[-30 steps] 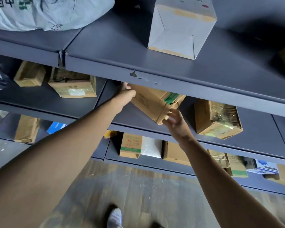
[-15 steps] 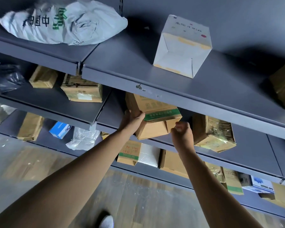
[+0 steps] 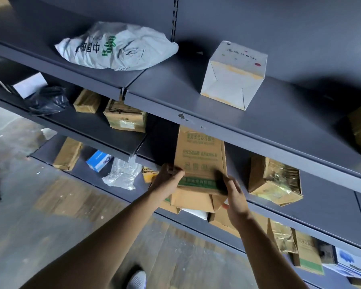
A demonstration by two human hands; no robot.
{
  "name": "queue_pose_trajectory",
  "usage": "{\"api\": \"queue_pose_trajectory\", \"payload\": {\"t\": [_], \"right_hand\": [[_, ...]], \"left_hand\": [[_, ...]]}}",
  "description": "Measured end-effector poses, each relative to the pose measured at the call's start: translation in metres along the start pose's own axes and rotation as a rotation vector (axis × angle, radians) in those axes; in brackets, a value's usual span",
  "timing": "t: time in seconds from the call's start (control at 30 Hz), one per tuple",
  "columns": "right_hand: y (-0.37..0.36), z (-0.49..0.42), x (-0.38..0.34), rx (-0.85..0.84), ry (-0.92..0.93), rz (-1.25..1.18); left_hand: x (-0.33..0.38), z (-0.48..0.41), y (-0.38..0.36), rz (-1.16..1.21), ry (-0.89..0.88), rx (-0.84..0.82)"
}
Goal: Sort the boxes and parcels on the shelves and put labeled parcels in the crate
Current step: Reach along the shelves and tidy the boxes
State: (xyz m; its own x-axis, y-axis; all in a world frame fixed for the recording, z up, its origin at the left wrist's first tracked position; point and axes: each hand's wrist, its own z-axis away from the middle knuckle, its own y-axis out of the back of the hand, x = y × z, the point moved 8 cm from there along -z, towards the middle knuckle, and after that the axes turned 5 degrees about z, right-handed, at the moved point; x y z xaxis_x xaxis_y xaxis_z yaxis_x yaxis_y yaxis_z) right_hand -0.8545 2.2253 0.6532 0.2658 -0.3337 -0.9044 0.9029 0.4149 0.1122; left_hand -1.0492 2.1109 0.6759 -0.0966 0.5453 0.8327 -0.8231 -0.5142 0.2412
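Green-banded cardboard box (image 3: 200, 155) sits tipped at the middle shelf's (image 3: 325, 199) near edge. The left hand (image 3: 169, 180) curls round its left corner and the right hand (image 3: 234, 197) clamps the right edge, fingers blurred. Draw it out low and level, because the upper shelf (image 3: 279, 122) lip hangs close above and a tape-wrapped box (image 3: 274, 180) stands near on the right.

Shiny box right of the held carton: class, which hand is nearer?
Right. The right hand holds the carton's side facing the shiny box; the left hand holds its opposite side, farther away.

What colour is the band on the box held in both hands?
The band is green; head view.
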Motion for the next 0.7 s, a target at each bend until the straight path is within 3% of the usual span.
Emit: {"api": "queue_pose_trajectory", "payload": {"t": [0.33, 0.53, 0.63, 0.7], "right_hand": [[0.013, 0.068, 0.01, -0.346, 0.036, -0.175], [0.045, 0.098, 0.012, -0.186, 0.091, 0.027], [0.034, 0.122, -0.001, -0.366, 0.213, 0.1], [0.03, 0.134, -0.005, -0.46, 0.175, 0.089]], "left_hand": [[-0.01, 0.11, 0.003, 0.191, 0.04, 0.062], [-0.009, 0.173, 0.004, 0.158, -0.061, 0.081], [-0.011, 0.194, 0.002, 0.152, -0.098, 0.034], [-0.013, 0.201, 0.006, 0.148, -0.114, 0.018]]}}
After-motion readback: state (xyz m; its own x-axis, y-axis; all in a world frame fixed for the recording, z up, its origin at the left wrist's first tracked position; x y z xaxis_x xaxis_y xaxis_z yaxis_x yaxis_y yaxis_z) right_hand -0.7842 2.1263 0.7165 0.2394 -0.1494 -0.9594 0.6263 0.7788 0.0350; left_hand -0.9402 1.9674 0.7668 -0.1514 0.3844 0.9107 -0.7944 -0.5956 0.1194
